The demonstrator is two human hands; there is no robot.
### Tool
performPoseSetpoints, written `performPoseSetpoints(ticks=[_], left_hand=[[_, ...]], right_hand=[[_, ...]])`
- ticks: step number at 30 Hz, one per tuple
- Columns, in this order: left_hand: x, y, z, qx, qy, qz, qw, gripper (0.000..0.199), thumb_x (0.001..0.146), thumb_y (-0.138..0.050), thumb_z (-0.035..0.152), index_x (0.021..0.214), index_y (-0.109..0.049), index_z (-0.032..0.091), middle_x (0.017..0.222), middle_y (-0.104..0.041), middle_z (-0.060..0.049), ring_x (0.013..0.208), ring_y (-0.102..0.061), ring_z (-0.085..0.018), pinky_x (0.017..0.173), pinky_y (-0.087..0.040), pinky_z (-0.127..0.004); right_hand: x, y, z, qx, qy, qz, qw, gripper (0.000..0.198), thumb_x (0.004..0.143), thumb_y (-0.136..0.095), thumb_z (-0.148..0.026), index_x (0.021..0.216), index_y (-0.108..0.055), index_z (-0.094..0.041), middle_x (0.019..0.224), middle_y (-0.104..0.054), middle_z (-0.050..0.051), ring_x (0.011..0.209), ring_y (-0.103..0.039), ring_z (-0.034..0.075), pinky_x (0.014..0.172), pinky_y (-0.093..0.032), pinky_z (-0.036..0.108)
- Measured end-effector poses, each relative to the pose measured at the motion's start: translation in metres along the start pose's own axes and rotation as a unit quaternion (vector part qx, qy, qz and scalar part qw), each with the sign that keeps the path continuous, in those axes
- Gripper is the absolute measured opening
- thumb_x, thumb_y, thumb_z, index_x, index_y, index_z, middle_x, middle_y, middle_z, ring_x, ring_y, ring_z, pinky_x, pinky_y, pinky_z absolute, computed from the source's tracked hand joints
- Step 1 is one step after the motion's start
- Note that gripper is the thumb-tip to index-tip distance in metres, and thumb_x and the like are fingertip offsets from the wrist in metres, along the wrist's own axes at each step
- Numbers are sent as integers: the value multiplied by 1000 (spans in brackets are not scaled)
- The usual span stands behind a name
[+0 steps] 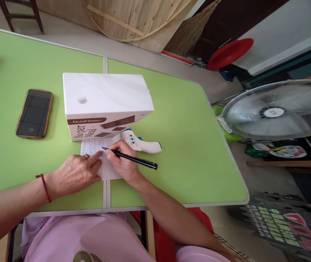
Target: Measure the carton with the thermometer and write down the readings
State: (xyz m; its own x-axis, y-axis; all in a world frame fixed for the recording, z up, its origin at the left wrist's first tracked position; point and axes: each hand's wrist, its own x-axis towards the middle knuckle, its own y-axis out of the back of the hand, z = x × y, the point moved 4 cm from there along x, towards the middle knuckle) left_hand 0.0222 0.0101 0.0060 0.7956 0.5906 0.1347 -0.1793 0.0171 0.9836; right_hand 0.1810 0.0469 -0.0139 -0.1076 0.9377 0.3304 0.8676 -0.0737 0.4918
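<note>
A black pen (137, 159) is gripped in my right hand (124, 160), its tip close to a sheet of paper (91, 147). Dense small marks or writing cover the paper's left part, while its right part looks blank. My left hand (76, 169) lies on the paper with fingers extended, index fingertip near the pen tip. Behind both hands stands a white box (106, 92) printed "NutriMotion Super Meal", at the paper's far edge. A white and blue handheld thermometer (141, 143) lies just beyond my right hand, partly hidden by it.
A phone (34, 113) in a brown-edged case lies on the green folding table (188, 145), left of the box. To the right stands a fan (274, 111), its blades blurred. A red basin (230, 54) and a broom (192, 32) are beyond the table.
</note>
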Motion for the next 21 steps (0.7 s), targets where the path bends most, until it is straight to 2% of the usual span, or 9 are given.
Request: performPoseSetpoints(ticks=[10,21], left_hand=[[2,-1,1,31,-5,-9,999,30,91,-69,36,104,-67,9,128,-67,-22,65,-72,-23,52,-57,-36],[1,0,0,18,-5,-2,1000,30,92,-68,35,104,-66,8,128,-66,-23,64,-71,-23,51,-56,-35]], right_hand=[[0,-1,-2,4,7,-15,1000,13,83,-56,-23,72,-49,-24,56,-54,-7,49,-51,11,49,-43,23],[1,1,-3,5,29,0,1000,12,82,-56,-19,74,-49,-24,58,-55,-7,49,-50,11,49,-42,23]])
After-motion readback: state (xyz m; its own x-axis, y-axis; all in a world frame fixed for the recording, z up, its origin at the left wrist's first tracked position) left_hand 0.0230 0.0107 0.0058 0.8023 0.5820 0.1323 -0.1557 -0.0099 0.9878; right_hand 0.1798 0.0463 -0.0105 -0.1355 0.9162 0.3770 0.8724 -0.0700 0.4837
